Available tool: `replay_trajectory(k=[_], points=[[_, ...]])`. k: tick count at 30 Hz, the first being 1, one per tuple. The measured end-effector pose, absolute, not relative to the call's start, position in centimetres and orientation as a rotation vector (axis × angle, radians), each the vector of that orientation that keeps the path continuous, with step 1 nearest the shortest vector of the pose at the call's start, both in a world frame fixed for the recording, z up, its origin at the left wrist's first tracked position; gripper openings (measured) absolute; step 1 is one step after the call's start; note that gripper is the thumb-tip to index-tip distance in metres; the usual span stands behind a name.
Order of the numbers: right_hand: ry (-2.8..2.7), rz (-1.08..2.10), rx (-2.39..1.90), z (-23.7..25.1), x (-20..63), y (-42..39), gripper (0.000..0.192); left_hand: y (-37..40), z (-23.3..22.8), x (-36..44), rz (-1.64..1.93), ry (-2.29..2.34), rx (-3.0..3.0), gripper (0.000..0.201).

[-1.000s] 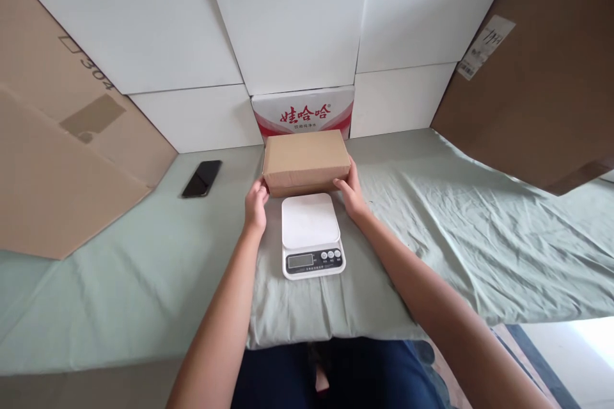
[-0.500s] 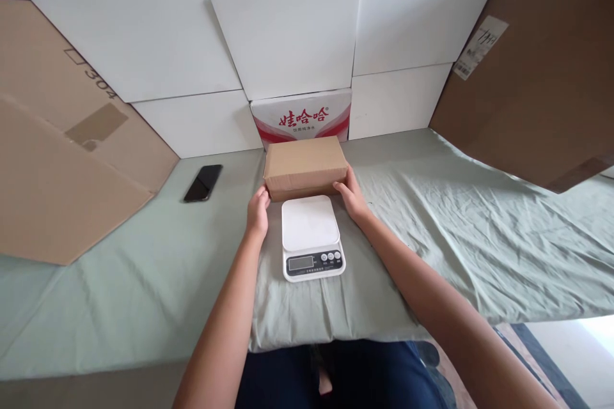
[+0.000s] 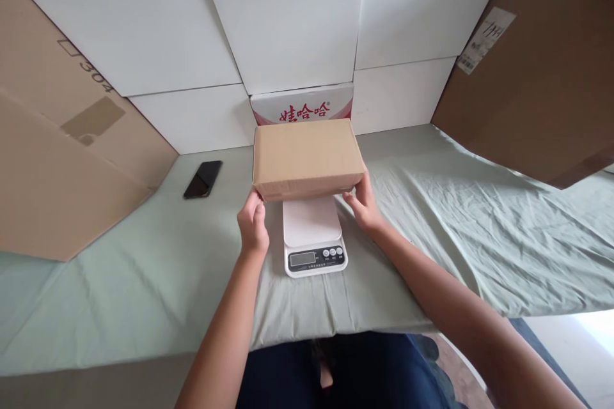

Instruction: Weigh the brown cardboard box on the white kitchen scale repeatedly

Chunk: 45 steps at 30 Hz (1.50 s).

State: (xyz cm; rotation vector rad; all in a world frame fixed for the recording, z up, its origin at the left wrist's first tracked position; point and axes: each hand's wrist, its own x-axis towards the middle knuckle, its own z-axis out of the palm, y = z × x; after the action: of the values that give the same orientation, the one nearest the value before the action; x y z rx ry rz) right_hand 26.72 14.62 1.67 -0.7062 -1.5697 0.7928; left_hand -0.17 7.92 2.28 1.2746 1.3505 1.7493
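Both hands' fingers clamped on cardboard box (image 3: pixel 307 158) above white scale (image 3: pixel 313 235), black phone (image 3: pixel 202 179) left, white cartons (image 3: pixel 288 25) behind

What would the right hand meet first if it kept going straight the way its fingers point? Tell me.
The right hand already touches the brown cardboard box; beyond it, probably the red-printed carton, though depth is unclear.

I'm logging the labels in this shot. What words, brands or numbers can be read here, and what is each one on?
"娃哈哈", red brand lettering on the white and red carton behind the brown box; the small line under it is hidden.
"304", on the cardboard sheet at left.
Handwritten marks and barcode on the sticker at right: too blurred to read.
Button labels and display of the scale: too small to read.
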Motion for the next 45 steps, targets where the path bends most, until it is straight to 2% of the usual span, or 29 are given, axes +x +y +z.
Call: replay_trajectory(k=[3,12,34,39,45], points=[[-1.562,0.792,-0.711,0.9,28.1,12.3,0.076,4.6,1.7,0.8,1.799,1.292,1.372,0.072],[-1.632,0.824,-0.743,0.2,29.4,7.4,0.077,-0.9,0.2,1.0,1.765,1.331,1.268,0.074],[-1.619,0.834,-0.809,0.4,29.5,6.3,0.076,-1.9,0.0,1.4,1.801,1.371,1.224,0.078],[-1.583,0.911,-0.764,3.0,28.4,6.9,0.081,0.1,2.3,0.9,1.824,1.307,1.256,0.075],[-1.496,0.868,-0.675,6.2,26.1,13.8,0.077,9.0,5.3,-0.6,1.8,1.257,1.219,0.06]])
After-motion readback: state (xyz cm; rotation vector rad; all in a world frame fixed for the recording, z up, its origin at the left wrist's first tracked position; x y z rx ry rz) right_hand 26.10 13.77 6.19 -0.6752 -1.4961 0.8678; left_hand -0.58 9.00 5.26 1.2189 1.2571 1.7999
